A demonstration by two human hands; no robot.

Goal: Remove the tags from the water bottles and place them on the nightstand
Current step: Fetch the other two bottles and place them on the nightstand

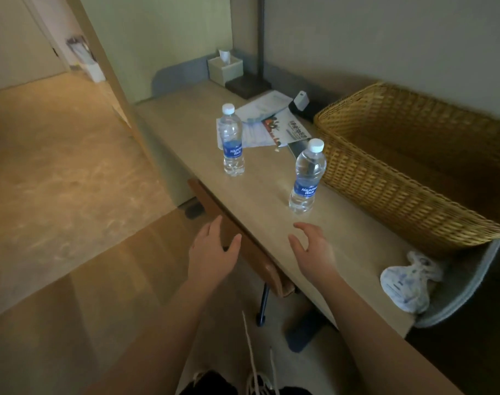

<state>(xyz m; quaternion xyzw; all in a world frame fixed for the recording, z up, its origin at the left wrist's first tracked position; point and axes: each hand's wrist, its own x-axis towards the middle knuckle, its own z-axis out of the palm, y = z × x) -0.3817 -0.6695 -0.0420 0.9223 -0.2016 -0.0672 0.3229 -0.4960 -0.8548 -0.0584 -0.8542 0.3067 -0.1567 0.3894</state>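
Note:
Two clear water bottles with white caps and blue labels stand upright on a long beige tabletop (260, 192). The far bottle (231, 141) is beside some papers; the near bottle (308, 178) stands just left of a wicker basket. My right hand (314, 249) hovers over the table a little in front of the near bottle, fingers spread and curled, holding nothing. My left hand (211, 252) is off the table's front edge, over a brown chair back (237, 238), open and empty. No tag is visible on either bottle.
A large wicker basket (408, 178) fills the table's right side. Papers (271, 121), a dark box with a white charger (301, 105), a tissue box (225, 70) and a lamp base (247, 84) sit at the back. A crumpled plastic bag (411, 280) lies near right.

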